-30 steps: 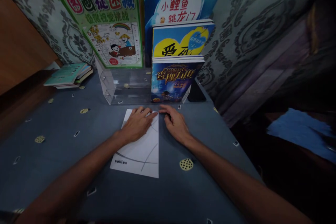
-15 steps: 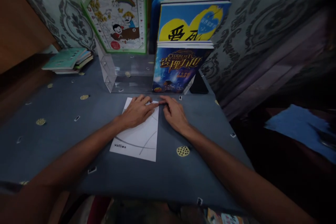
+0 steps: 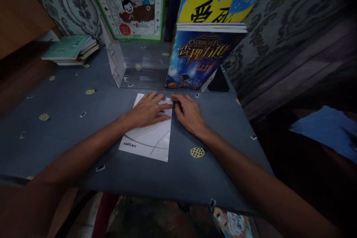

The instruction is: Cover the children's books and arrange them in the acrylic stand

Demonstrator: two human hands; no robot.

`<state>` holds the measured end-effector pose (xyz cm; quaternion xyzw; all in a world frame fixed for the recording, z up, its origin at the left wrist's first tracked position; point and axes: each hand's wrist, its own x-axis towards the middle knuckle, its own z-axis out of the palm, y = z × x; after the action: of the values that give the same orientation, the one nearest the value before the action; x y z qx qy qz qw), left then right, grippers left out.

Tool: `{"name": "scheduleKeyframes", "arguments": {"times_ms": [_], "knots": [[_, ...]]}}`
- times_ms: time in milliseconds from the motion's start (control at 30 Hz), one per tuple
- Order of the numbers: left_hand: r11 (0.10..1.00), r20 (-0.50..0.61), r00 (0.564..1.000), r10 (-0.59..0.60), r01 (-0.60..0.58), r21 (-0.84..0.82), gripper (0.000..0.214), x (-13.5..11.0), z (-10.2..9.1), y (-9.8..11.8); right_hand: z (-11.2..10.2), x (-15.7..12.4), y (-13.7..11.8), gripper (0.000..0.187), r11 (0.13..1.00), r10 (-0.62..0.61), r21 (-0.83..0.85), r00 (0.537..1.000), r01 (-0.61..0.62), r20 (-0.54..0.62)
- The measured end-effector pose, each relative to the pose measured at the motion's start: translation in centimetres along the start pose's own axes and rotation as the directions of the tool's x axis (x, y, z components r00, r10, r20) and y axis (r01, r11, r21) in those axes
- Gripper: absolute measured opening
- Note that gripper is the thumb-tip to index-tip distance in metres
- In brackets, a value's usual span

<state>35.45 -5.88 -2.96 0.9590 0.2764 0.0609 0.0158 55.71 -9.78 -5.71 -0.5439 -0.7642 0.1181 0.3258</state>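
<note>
Fingers spread, the left hand rests on the leaflet on the tabletop, likely light, easily creased, best held by its far right corner, where the right hand curls, pinch unclear.

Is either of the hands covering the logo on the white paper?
No, the logo shows plainly at the lower left of the white paper, clear of the left hand.

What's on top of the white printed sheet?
The left hand lies across the upper part of the white printed sheet, hiding the surface beneath. The right hand is at its right edge; contact there is unclear. Gray lines and a logo show lower down.
</note>
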Motion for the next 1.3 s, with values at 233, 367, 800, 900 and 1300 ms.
{"name": "scheduleKeyframes", "arguments": {"times_ms": [233,367,800,900,1300], "knots": [[1.000,0.020,1.000,0.001,-0.001,-0.006,0.047,-0.3,-0.2,0.4,-0.3,-0.1,-0.3,0.037,0.999,-0.012,-0.048,1.000,0.013,0.025],[0.998,0.123,0.992,0.014,-0.007,-0.058,0.061,-0.8,-0.7,0.1,-0.5,-0.1,-0.4,0.037,0.998,-0.020,-0.056,0.998,0.023,0.054],[0.984,0.215,0.975,-0.054,0.088,-0.153,0.080,-0.9,-0.3,-1.1,0.1,-0.3,0.9,0.062,0.984,-0.135,-0.090,0.969,0.156,0.205],[0.986,0.205,0.978,-0.048,0.079,-0.146,0.079,-1.1,-0.4,-1.0,0.1,-0.3,1.2,0.066,0.978,-0.151,-0.102,0.959,0.180,0.238],[0.986,0.288,0.954,-0.077,0.116,-0.121,0.105,-0.8,-1.0,0.3,-0.5,-0.2,1.0,0.078,0.979,-0.154,-0.082,0.936,0.189,0.316]]}}
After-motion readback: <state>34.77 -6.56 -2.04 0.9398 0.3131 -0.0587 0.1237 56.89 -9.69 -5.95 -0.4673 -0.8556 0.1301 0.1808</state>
